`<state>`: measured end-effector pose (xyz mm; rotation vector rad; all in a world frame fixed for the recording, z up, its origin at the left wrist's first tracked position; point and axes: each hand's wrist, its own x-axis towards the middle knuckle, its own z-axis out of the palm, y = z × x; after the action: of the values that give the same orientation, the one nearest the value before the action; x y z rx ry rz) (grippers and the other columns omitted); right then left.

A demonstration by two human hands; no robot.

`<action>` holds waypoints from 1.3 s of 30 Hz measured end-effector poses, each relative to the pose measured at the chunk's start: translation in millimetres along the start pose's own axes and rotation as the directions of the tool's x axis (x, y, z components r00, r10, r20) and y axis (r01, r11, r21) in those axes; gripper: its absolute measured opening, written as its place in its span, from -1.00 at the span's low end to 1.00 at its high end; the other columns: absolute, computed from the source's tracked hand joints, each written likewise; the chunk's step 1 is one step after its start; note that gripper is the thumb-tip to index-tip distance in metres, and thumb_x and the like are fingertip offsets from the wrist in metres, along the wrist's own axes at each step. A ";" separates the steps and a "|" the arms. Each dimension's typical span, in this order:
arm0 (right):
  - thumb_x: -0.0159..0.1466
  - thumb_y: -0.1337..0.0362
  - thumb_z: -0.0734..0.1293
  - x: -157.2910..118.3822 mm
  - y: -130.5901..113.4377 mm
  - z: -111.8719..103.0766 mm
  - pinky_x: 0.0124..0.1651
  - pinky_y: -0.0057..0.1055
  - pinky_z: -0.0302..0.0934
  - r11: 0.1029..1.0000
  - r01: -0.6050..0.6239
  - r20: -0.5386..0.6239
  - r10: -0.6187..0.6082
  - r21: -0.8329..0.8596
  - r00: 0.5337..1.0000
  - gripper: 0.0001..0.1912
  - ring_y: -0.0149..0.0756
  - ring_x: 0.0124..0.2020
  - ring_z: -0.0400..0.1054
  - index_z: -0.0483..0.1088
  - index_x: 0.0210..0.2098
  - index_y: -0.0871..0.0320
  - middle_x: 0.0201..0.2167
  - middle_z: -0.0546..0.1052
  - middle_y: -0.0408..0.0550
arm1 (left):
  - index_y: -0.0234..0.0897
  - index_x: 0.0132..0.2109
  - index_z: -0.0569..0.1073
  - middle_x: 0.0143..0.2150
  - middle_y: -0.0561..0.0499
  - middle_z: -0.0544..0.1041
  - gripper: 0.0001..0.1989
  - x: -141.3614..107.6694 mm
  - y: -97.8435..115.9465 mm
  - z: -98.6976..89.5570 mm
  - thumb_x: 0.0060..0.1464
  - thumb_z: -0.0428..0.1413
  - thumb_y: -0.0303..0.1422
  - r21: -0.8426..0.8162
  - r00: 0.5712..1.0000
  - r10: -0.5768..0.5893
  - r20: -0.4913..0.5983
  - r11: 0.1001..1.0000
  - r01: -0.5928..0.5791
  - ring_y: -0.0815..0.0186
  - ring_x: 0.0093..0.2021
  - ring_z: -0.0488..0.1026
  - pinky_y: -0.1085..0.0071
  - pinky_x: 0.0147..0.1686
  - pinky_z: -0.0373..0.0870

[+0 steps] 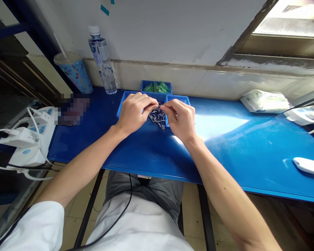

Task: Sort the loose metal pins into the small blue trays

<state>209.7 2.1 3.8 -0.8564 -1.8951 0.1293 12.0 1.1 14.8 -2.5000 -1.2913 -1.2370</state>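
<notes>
Several small dark metallic pieces lie in a pile on the blue table, between and below my two hands. My left hand is closed in a pinch at the pile's upper left. Facing it, my right hand pinches too, its fingertips almost meeting the left ones. What the fingertips hold is too small to name. Blue trays stand behind the hands: a left one, a right one and a back one with green packets in it. The hands partly hide the front trays.
On the blue table, a water bottle and a patterned cup stand at the back left. White power strips with cables lie far left. A white soft packet and a white oval object are on the right.
</notes>
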 end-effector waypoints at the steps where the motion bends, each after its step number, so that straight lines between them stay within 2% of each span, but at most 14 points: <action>1: 0.48 0.23 0.31 0.0 0.1 0.1 -0.33 -0.36 0.17 1.000 0.000 -0.001 0.000 -0.004 1.000 -0.76 -0.35 -0.44 0.33 0.43 -0.35 0.08 -0.41 0.56 -0.13 | -0.19 -0.14 0.61 -0.20 -0.01 0.67 -0.76 0.2 0.1 -0.2 0.46 0.09 -0.25 0.000 1.000 -0.004 0.000 1.000 0.004 0.17 -0.15 0.54 0.21 -0.05 0.32; 12: 0.48 0.24 0.29 -4.0 3.7 5.3 -0.30 -0.36 0.23 1.000 -0.002 0.010 0.002 0.026 1.000 -0.79 -0.31 -0.38 0.37 0.39 -0.33 0.05 -0.33 0.58 -0.11 | -0.21 -0.13 0.56 -0.18 -0.03 0.65 -0.81 -1.3 1.9 1.9 0.43 0.06 -0.34 -0.073 0.998 0.042 0.056 0.997 -0.038 0.16 -0.12 0.53 0.19 -0.03 0.37; 17: 0.47 0.20 0.31 -4.1 3.4 4.4 -0.33 -0.36 0.19 0.999 -0.019 0.024 0.018 0.028 1.000 -0.77 -0.33 -0.43 0.32 0.38 -0.34 0.06 -0.40 0.54 -0.14 | -0.21 -0.13 0.56 -0.17 -0.04 0.65 -0.80 -1.9 0.8 2.5 0.44 0.04 -0.33 -0.084 0.996 0.057 0.070 0.995 -0.052 0.15 -0.10 0.53 0.19 -0.03 0.37; 21: 0.51 0.13 0.29 -2.6 1.8 1.5 -0.38 -0.36 0.10 0.999 -0.012 0.031 0.011 0.031 0.999 -0.66 -0.37 -0.50 0.22 0.32 -0.41 0.07 -0.51 0.43 -0.18 | -0.23 -0.10 0.57 -0.16 -0.06 0.66 -0.79 -2.7 0.9 2.9 0.45 0.05 -0.31 -0.088 0.993 0.094 0.068 0.992 -0.087 0.15 -0.08 0.54 0.20 -0.03 0.38; 26: 0.52 -0.11 0.24 -0.9 1.1 -1.2 -0.43 -0.36 0.01 0.999 -0.034 0.043 0.033 0.018 0.999 -0.42 -0.41 -0.56 0.14 0.21 -0.54 0.08 -0.62 0.33 -0.20 | -0.23 -0.07 0.58 -0.14 -0.08 0.67 -0.72 -3.6 2.1 3.9 0.49 0.02 -0.23 -0.073 0.988 0.109 0.105 0.992 -0.102 0.12 -0.07 0.54 0.18 -0.04 0.37; 31: 0.49 -0.20 0.22 -0.6 1.5 -1.6 -0.47 -0.36 -0.04 0.999 -0.052 0.044 0.052 -0.001 0.998 -0.33 -0.44 -0.60 0.05 0.14 -0.59 0.09 -0.67 0.26 -0.23 | -0.22 -0.07 0.60 -0.15 -0.07 0.67 -0.68 -2.5 2.1 2.1 0.49 0.02 -0.16 -0.051 0.992 0.090 0.086 0.995 -0.086 0.13 -0.09 0.54 0.18 -0.03 0.35; 34: 0.51 -0.17 0.21 -0.1 0.5 -1.3 -0.45 -0.36 0.00 0.999 -0.041 0.040 0.041 0.008 0.998 -0.36 -0.42 -0.58 0.11 0.17 -0.57 0.08 -0.65 0.30 -0.21 | -0.20 -0.11 0.60 -0.16 -0.05 0.66 -0.67 -1.6 2.8 0.8 0.48 0.04 -0.13 -0.034 0.998 0.048 0.049 0.998 -0.047 0.14 -0.10 0.54 0.19 -0.03 0.33; 39: 0.55 0.05 0.23 0.1 -1.4 -0.4 -0.37 -0.35 0.16 0.999 -0.035 0.022 0.034 0.034 0.999 -0.58 -0.36 -0.49 0.30 0.37 -0.41 0.08 -0.50 0.47 -0.15 | -0.20 -0.16 0.60 -0.21 -0.01 0.65 -0.69 -0.7 3.6 0.8 0.47 0.07 -0.15 -0.029 1.000 0.001 0.008 1.000 0.000 0.17 -0.14 0.54 0.22 -0.07 0.31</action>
<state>209.3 1.0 4.7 -0.8678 -1.8935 0.1929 14.8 -1.4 14.8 -2.5276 -1.2837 -1.2554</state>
